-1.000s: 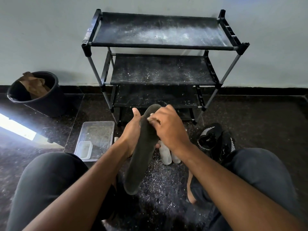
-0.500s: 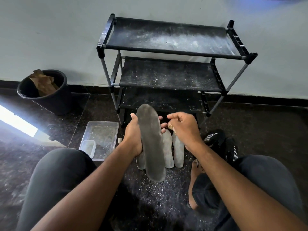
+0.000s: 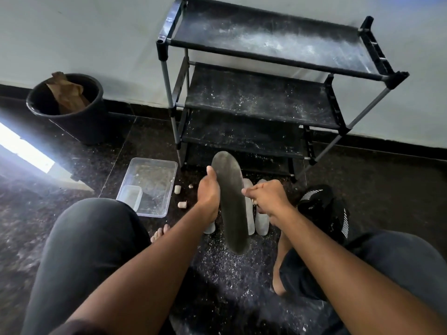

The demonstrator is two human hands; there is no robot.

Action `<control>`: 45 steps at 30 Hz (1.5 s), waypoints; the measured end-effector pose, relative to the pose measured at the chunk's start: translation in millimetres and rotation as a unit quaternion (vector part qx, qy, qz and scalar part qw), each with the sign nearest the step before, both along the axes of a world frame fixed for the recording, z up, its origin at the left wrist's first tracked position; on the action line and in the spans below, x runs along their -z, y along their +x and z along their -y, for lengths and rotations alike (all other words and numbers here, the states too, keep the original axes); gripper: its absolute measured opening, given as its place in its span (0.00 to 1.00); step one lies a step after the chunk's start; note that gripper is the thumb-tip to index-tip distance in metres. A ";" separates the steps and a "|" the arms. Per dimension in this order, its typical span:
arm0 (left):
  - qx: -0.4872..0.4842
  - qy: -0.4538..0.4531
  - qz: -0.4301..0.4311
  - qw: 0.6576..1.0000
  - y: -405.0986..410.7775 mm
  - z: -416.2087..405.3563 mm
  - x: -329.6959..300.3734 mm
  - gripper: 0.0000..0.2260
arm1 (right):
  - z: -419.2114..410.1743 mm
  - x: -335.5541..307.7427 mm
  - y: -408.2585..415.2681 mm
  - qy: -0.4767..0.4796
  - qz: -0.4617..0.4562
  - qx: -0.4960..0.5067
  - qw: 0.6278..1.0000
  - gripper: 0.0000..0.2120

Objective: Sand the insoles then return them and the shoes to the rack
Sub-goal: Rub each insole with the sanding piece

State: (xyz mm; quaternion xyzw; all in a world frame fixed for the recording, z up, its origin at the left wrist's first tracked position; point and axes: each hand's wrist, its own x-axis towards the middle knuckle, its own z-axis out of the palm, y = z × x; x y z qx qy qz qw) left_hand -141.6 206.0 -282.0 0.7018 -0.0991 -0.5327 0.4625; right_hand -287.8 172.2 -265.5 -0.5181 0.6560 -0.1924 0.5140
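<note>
Left hand (image 3: 208,195): thumb and fingers wrapped round the left edge of a dark insole (image 3: 231,204), which it held up over the floor, toe end toward the rack.
Right hand (image 3: 267,199): fingers curled tight, knuckles at the insole's right edge; a small object seemed pinched inside the fist, possibly a sanding piece, too hidden to identify.
Pale insoles (image 3: 262,222): lay flat on the floor directly behind the held one, side by side, partly covered by it.
Black shoes (image 3: 325,211): sat on the floor just right of the right hand, white stripes on the sides.
Rack (image 3: 261,97): black, several tiers, stood against the wall beyond the hands, shelves dusted with white specks.
Clear plastic tray (image 3: 151,187): on the floor left of the left hand, a smaller clear tub in its near corner.
Small pale lumps (image 3: 182,204): scattered between tray and left hand.
Black bucket (image 3: 72,117): far left by the wall, brown paper inside.
Floor (image 3: 217,267): dark, strewn with pale shavings beneath the insole.
</note>
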 end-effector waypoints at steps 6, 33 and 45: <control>0.009 0.053 0.152 0.987 -1.9 10.9 74.2 0.13 | 33.5 84.6 8.6 0.051 -0.060 0.062 0.995 0.12; 0.010 0.135 0.100 0.986 2.6 84.5 256.9 0.08 | 103.6 310.8 48.6 0.143 -0.245 0.042 0.958 0.14; 0.040 0.134 0.078 0.987 -17.1 86.0 264.5 0.06 | 80.4 311.8 19.1 0.035 -0.274 0.009 0.961 0.11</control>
